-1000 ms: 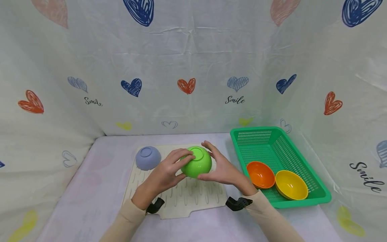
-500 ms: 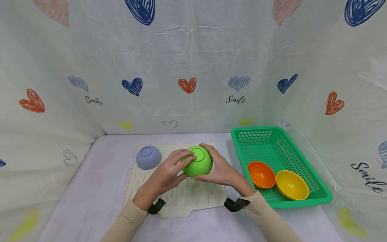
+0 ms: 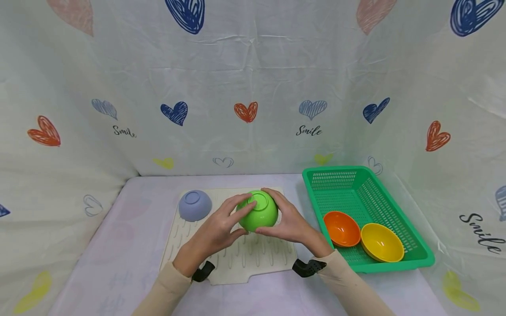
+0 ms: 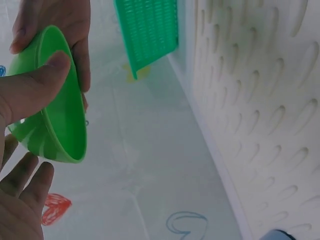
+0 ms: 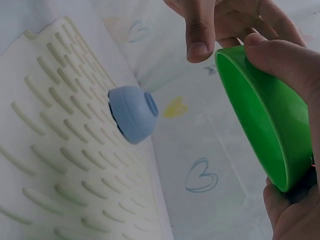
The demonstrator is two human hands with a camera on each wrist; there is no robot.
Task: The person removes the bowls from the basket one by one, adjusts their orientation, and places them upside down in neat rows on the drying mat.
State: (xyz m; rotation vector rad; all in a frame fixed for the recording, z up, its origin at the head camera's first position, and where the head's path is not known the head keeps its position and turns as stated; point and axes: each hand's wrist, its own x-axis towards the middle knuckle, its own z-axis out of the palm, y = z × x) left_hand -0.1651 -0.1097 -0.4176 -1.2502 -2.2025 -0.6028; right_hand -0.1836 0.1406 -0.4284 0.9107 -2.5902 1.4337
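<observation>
A green bowl [image 3: 261, 215] is held up bottom outward, over the ribbed cream drying mat [image 3: 233, 261]. My right hand [image 3: 290, 221] grips it, thumb on the near side and fingers round the far side. On the other side my left hand [image 3: 219, 221] has its fingers spread against the bowl near its foot ring. In the right wrist view the left thumb stands apart from the rim of the green bowl [image 5: 265, 115]. A blue bowl [image 3: 195, 205] sits upside down on the mat's far left part.
At the right, a green perforated basket [image 3: 348, 186] holds an orange bowl [image 3: 341, 229] and a yellow bowl [image 3: 382, 242] near its front end. A pale cloth [image 3: 114, 250] covers the table. Behind and at both sides hangs a curtain [image 3: 272, 83] printed with hearts.
My right hand has closed round the green bowl, its fingers having stood off a second ago. The left fingers have spread and loosened; the bowl has stayed nearly in place.
</observation>
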